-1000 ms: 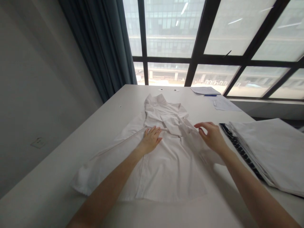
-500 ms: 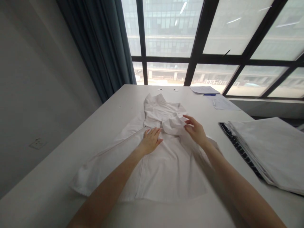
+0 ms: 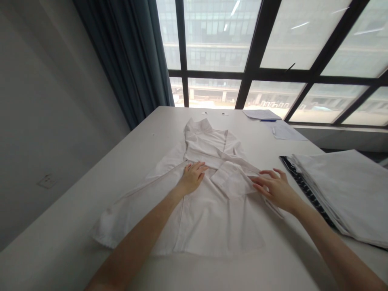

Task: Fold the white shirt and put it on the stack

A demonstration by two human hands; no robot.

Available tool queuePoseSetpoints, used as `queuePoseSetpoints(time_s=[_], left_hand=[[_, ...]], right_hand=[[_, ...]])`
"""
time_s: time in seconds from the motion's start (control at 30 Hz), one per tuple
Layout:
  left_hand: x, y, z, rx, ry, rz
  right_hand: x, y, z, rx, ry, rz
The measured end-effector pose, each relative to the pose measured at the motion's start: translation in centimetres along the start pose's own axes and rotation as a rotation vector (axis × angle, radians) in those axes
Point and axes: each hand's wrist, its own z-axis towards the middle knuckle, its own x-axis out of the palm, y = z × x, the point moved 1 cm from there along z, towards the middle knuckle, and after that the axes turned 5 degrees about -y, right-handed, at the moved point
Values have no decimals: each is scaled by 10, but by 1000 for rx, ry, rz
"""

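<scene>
A white shirt [image 3: 206, 222] lies spread over the table, its collar end pointing at the window and its wide hem toward me. My left hand [image 3: 194, 176] rests flat on the middle of the shirt, with fingers stretched out. Out at the shirt's right side, my right hand [image 3: 274, 188] has its thumb and fingers on the edge of a folded fabric part, which looks like a sleeve [image 3: 233, 178]. That part lies slanting across the body of the shirt. The exact grip of the right fingertips is partly hidden by the cloth.
A stack of white fabric [image 3: 348, 190] with a black patterned edge lies on the right of the white table [image 3: 133, 161]. Paper sheets [image 3: 262, 114] and a blue pen [image 3: 268, 120] lie at the far right. A dark curtain [image 3: 130, 60] and windows stand behind.
My right hand has moved right and toward me, drawing the bunched fabric out into a flatter, slanting piece. The left hand has stayed nearly in place on the shirt.
</scene>
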Motion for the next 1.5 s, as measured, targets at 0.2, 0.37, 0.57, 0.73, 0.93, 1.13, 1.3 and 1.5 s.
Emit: queuePoseSetpoints(time_s=[0.2, 0.37, 0.57, 0.73, 0.93, 1.13, 1.3, 1.5], left_hand=[[-1, -2, -2, 26, -4, -17], [0, -2, -3, 42, -14, 6], [1, -1, -3, 51, -10, 17], [1, -1, -3, 56, -2, 22], [2, -1, -3, 60, -16, 20], [1, -1, -2, 41, -28, -4], [-19, -30, 3, 47, -44, -253], [-47, -87, -8, -4, 160, -914]], right_hand=[[27, 33, 15, 1, -159, 89], [26, 39, 16, -26, -92, 293], [-15, 25, 3, -65, 357, 416], [-37, -4, -6, 106, 516, 492], [-19, -78, -15, 400, 160, -26], [-13, -86, -12, 475, 175, 172], [-43, -29, 5, 450, -105, 322], [-35, 47, 18, 458, -136, 873]])
